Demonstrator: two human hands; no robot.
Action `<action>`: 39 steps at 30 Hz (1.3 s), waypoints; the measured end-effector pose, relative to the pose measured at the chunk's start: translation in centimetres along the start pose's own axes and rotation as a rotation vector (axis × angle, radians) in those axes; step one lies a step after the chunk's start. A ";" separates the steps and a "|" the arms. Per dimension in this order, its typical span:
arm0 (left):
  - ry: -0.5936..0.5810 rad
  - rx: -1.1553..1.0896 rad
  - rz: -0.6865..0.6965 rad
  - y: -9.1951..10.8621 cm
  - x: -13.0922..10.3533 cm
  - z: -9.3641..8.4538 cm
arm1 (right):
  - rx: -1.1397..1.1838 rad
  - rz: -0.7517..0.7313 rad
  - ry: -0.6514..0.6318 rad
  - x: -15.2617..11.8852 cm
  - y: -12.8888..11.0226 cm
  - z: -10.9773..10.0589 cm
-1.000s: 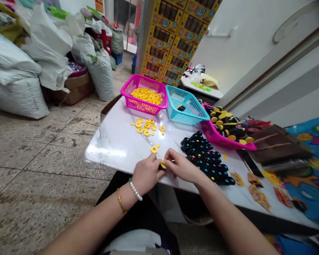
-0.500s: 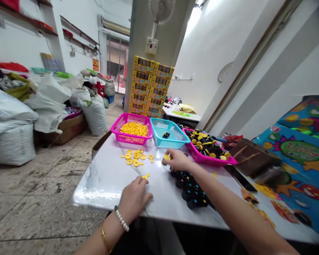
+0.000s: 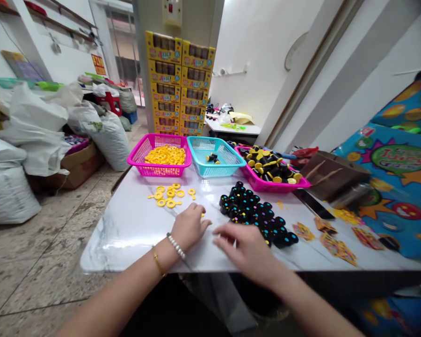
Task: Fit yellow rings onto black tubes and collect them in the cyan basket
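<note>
My left hand (image 3: 190,228), with a beaded bracelet at the wrist, is closed over the table. A small bit of a yellow ring piece (image 3: 202,215) shows at its fingertips; the rest is hidden. To its right, my right hand (image 3: 248,247) has thumb and forefinger apart, with nothing seen between them. Beyond my right hand lies a cluster of small black cylinders (image 3: 254,206) with coloured dots. Several loose yellow ring pieces (image 3: 168,194) with short stems lie beyond my left hand. A teal basket (image 3: 215,172) at the back holds a few black-and-yellow pieces (image 3: 213,158).
A pink basket (image 3: 159,172) of yellow ring pieces stands back left. Another pink basket (image 3: 263,186), full of black-and-yellow pieces, stands right of the teal one. A phone (image 3: 313,204), wrappers (image 3: 337,248) and a brown box (image 3: 331,173) lie right. Yellow boxes (image 3: 180,89) are stacked behind.
The black-and-yellow piece has left my right hand, which came back nearer to me. More pieces show in the teal basket. The camera view has shifted closer and down.
</note>
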State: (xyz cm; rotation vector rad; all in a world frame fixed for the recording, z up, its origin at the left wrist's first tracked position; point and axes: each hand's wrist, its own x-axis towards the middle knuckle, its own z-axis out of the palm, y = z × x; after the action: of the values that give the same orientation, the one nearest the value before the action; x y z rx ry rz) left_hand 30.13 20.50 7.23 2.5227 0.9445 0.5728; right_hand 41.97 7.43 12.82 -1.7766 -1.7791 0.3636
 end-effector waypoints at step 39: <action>0.074 -0.296 -0.206 -6.1 -1.4 -3.8 | -0.213 -0.027 0.044 4.6 3.5 6.7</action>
State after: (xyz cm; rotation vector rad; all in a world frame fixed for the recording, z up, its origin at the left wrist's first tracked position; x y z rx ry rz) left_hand 24.09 24.57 7.13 2.1274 1.0457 0.6891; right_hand 41.27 13.60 6.52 -1.8873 -1.8661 0.1263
